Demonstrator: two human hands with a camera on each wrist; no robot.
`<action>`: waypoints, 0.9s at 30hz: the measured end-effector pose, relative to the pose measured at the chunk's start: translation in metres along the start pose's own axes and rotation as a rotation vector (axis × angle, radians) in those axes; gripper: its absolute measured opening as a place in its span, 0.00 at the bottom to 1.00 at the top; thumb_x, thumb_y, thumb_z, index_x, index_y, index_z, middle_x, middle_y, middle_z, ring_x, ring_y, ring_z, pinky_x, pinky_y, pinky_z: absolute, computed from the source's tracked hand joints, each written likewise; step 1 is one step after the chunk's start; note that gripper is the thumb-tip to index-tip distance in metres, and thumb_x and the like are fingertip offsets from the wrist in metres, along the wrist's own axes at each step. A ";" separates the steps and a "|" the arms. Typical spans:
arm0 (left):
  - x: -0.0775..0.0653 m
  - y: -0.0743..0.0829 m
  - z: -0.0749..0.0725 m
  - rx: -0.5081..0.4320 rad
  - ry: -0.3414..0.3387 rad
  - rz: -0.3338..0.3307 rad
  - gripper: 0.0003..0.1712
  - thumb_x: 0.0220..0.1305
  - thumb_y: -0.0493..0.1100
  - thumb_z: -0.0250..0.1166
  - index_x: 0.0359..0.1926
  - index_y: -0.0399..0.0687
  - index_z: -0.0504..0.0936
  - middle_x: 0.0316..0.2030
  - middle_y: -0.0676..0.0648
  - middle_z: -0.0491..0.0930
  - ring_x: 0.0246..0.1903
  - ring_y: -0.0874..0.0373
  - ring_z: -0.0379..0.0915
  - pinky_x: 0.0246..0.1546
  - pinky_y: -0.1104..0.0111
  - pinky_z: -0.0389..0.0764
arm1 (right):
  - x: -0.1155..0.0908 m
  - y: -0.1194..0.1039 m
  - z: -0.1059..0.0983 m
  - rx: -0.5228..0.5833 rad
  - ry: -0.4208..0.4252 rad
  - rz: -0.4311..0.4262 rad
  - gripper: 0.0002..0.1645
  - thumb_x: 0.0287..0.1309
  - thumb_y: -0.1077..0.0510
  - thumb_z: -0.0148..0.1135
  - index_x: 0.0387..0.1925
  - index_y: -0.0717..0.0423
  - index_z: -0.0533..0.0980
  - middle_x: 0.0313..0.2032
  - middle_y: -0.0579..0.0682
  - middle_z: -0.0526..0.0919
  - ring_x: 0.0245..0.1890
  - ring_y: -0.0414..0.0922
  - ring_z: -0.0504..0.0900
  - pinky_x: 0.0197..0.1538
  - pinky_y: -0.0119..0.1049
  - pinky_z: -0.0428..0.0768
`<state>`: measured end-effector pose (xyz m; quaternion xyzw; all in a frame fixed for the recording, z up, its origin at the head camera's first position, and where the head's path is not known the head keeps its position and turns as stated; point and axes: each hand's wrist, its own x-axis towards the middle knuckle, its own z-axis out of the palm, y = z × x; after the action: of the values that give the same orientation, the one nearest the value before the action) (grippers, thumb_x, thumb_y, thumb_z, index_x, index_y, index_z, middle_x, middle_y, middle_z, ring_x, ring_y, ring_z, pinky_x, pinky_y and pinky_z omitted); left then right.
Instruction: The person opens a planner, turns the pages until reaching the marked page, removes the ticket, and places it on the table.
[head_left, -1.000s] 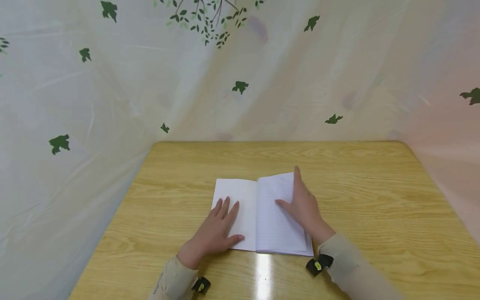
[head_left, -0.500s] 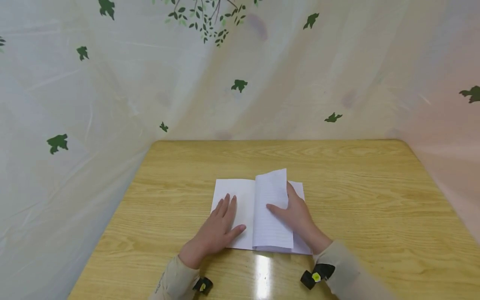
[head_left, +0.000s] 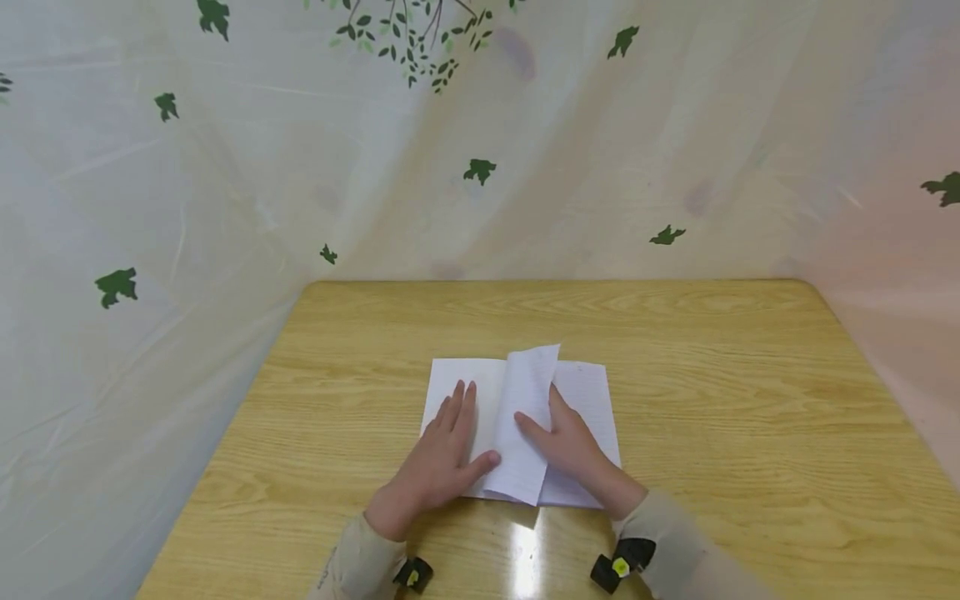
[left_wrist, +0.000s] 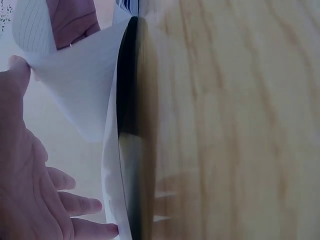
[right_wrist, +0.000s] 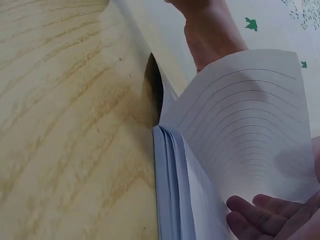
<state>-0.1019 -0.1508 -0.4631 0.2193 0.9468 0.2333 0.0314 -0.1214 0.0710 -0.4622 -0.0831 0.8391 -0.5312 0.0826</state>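
An open notebook [head_left: 588, 396] lies on the table, its blank inner side on the left and ruled pages on the right. One ruled sheet [head_left: 519, 387] stands lifted and curls leftward over the fold. My right hand [head_left: 577, 442] holds this sheet, thumb on its near face and fingers behind; the right wrist view shows those fingers [right_wrist: 265, 215] against its back. My left hand [head_left: 431, 467] rests on the left side with fingers extended. Its thumb [left_wrist: 19, 72] touches the edge of the lifted sheet in the left wrist view.
The wooden table [head_left: 360, 333] extends around the notebook on all sides. A pale curtain [head_left: 562, 167] with green bird and leaf prints hangs behind it. Both sleeves carry a black strap, seen at the right wrist [head_left: 633, 554].
My right hand has moved left, lifting the ruled sheet and bending it across toward the left side. The ruled page beneath is uncovered. The left hand has shifted slightly right, thumb meeting the sheet.
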 end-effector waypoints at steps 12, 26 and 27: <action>0.000 0.006 -0.001 -0.027 -0.012 -0.042 0.68 0.55 0.76 0.57 0.75 0.56 0.22 0.76 0.37 0.35 0.69 0.27 0.43 0.65 0.43 0.59 | 0.001 -0.003 0.016 0.063 -0.232 -0.144 0.37 0.74 0.46 0.47 0.76 0.53 0.51 0.54 0.54 0.81 0.52 0.49 0.80 0.57 0.49 0.74; 0.000 -0.004 -0.005 -0.041 0.157 -0.016 0.59 0.56 0.40 0.63 0.76 0.41 0.31 0.75 0.32 0.42 0.73 0.45 0.44 0.69 0.55 0.55 | 0.003 0.003 0.017 -0.195 -0.376 -0.288 0.27 0.76 0.49 0.40 0.67 0.57 0.69 0.67 0.58 0.69 0.71 0.58 0.57 0.70 0.56 0.56; 0.000 -0.004 -0.005 -0.036 0.167 -0.041 0.58 0.57 0.38 0.63 0.76 0.41 0.32 0.75 0.32 0.42 0.73 0.45 0.45 0.68 0.55 0.57 | 0.003 0.004 0.017 -0.216 -0.379 -0.302 0.27 0.76 0.49 0.41 0.66 0.58 0.70 0.66 0.57 0.69 0.71 0.58 0.57 0.70 0.55 0.56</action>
<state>-0.1045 -0.1564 -0.4607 0.1791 0.9461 0.2671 -0.0388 -0.1207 0.0568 -0.4727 -0.3135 0.8387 -0.4197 0.1486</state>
